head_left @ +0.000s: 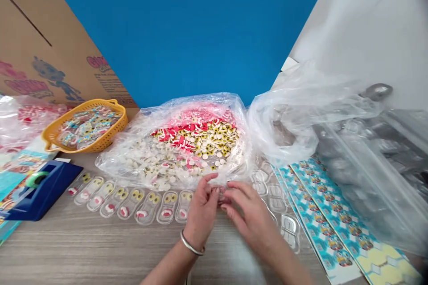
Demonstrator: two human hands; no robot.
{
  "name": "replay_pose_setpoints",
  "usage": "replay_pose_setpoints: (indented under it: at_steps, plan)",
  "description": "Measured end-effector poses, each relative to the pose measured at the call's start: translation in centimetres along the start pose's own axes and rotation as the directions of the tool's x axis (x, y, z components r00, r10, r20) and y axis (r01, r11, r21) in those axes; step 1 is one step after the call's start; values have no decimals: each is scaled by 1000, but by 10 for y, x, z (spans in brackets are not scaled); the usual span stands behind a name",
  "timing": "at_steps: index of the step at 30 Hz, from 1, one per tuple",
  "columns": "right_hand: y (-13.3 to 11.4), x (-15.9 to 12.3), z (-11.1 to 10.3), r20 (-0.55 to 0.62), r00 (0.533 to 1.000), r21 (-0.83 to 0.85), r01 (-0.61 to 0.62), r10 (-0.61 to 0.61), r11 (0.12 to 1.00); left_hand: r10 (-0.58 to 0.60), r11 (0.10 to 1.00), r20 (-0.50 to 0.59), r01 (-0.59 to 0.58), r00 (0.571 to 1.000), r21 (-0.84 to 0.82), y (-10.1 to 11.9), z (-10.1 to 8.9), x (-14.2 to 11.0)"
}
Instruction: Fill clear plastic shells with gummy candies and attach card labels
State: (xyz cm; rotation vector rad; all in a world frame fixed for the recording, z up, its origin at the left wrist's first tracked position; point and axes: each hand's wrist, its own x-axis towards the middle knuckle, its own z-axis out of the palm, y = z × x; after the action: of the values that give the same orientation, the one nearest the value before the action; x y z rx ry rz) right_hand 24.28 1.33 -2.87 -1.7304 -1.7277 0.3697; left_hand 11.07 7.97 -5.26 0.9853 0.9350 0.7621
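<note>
In front of the plastic bag, my left hand [202, 207] and my right hand [249, 211] meet with curled fingers. Between their fingertips is a small clear plastic case [220, 190] with a pinkish tint, mostly covered by the fingers. Left of my hands runs a row of clear plastic cases [144, 207], each holding two yellow eye pieces and a red-and-white mouth piece. Behind, an open clear bag [133, 151] holds a heap of loose eye pieces [217, 138] and red mouth pieces [182, 140]. Several clear cases without pieces [290, 231] lie near my right hand.
A yellow basket [100, 144] of filled packs stands at the left, behind a blue tape dispenser [50, 191]. Printed sticker sheets [329, 222] and large clear bags [368, 178] occupy the right. A blue panel [194, 31] and cardboard box [50, 40] stand behind.
</note>
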Motion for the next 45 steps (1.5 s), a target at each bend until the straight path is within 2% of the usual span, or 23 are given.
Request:
replay_pose_setpoints:
  at_steps: [2, 3, 5, 7, 9, 11, 16, 18, 20, 24, 25, 27, 29, 31, 34, 37, 39, 41, 45]
  plan:
    - [10, 33, -3, 42, 998, 29, -39, 38, 999, 39, 997, -37, -36, 999, 73, 9, -16, 6]
    - [15, 50, -2, 49, 997, -10, -61, 62, 998, 44, 994, -53, -38, 998, 103, 13, -23, 9]
    - [26, 82, 6, 112, 990, -164, -67, 86, 984, 43, 990, -74, -32, 996, 136, 19, -34, 15]
    - [34, 105, 19, 217, 971, -339, -20, 98, 941, 36, 991, -88, -24, 995, 129, 21, -41, 20]
    - [37, 118, 32, 273, 954, -473, 21, 124, 881, 25, 995, -98, -15, 995, 98, 20, -44, 25]
    - [36, 122, 41, 277, 949, -555, 31, 150, 831, 13, 998, -110, -6, 994, 60, 17, -44, 29]
    - [31, 124, 50, 270, 949, -626, 47, 160, 778, 3, 1000, -113, -1, 994, 17, 10, -43, 37]
    - [31, 127, 51, 260, 951, -604, 26, 166, 796, 4, 1000, -97, -6, 995, -13, 8, -43, 41]
    - [35, 131, 50, 235, 952, -531, -44, 197, 846, 1, 999, -95, -6, 995, -49, 8, -44, 44]
    - [44, 137, 38, 236, 942, -376, -137, 238, 916, -16, 992, -113, 2, 993, -124, 8, -42, 52]
    - [46, 137, 35, 259, 937, -307, -149, 233, 940, -22, 990, -108, 7, 994, -143, 7, -42, 54]
    - [46, 136, 29, 338, 917, -46, -207, 211, 977, -26, 985, -85, 11, 996, -174, 7, -39, 58]
    - [44, 133, 28, 419, 895, 236, -269, 152, 934, -32, 983, -59, 21, 998, -184, 7, -36, 60]
    - [42, 131, 32, 431, 897, 339, -264, 100, 903, -49, 981, -43, 40, 998, -188, 9, -33, 61]
    - [39, 130, 43, 365, 926, 281, -205, 93, 937, -92, 972, -48, 79, 995, -222, 12, -30, 61]
    - [38, 129, 47, 301, 940, 222, -232, 160, 947, -131, 961, -66, 110, 989, -254, 14, -30, 62]
    - [37, 126, 42, 293, 944, 222, -224, 154, 949, -151, 955, -102, 118, 983, -273, 14, -31, 63]
    - [34, 119, 34, 305, 947, 189, -165, 102, 968, -171, 944, -136, 123, 976, -305, 13, -32, 63]
    - [27, 99, 21, 354, 934, -72, -13, 38, 997, -178, 931, -138, 121, 974, -344, 12, -32, 64]
